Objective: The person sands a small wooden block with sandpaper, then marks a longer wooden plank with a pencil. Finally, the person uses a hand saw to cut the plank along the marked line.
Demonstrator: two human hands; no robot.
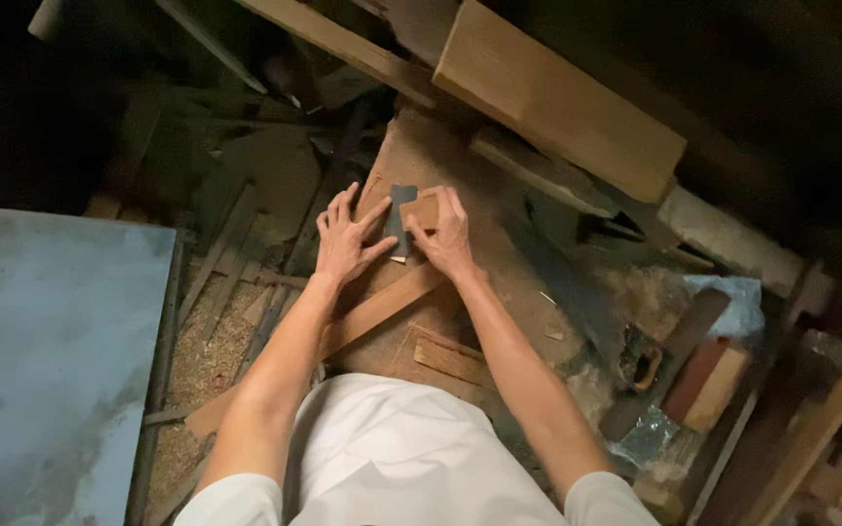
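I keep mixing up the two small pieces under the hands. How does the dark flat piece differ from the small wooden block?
The dark flat piece is grey-black and thin; the small wooden block is light brown and thicker. The dark piece lies on the wooden board with the left hand steadying it; the block sits on top of it, gripped by the right hand. The dark piece is longer, the block shorter. Both are rectangular.
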